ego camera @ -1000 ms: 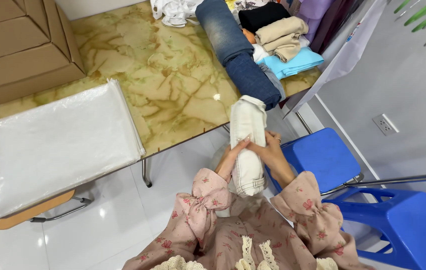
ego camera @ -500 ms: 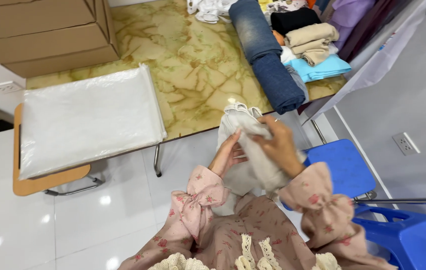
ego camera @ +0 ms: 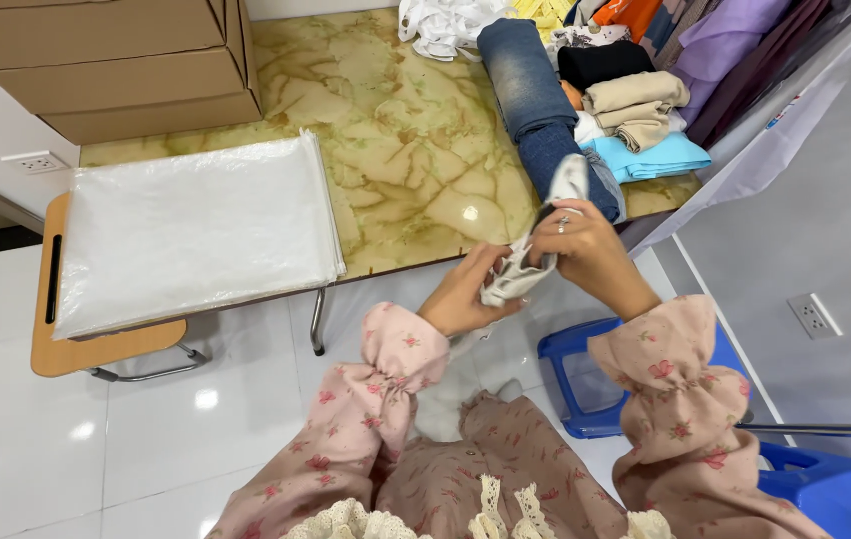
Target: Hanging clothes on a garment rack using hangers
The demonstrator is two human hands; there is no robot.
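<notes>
Just off the near edge of the table [ego camera: 395, 130], over the white floor, both hands meet on a pale cream garment [ego camera: 535, 255]. The left hand [ego camera: 465, 289] is closed around the lower end of the bunched cloth, fingers curled into its folds. The right hand [ego camera: 585, 250], a ring on one finger, grips the same cloth a little higher, pinching it from above; the upper end of the garment rises past its knuckles toward the table edge. Both wrists come out of pink flowered sleeves with gathered cuffs.

Just beyond the right hand, rolled blue jeans [ego camera: 535, 100] lie on the table, with folded beige, black and light blue clothes [ego camera: 640, 125] beside them on the far right. Well to the left of the left hand lies a flat stack of clear plastic bags [ego camera: 196, 230], partly over a small wooden board. Cardboard boxes [ego camera: 116, 60] stand beyond that stack. Below the right forearm sits a blue plastic stool [ego camera: 585, 384]
</notes>
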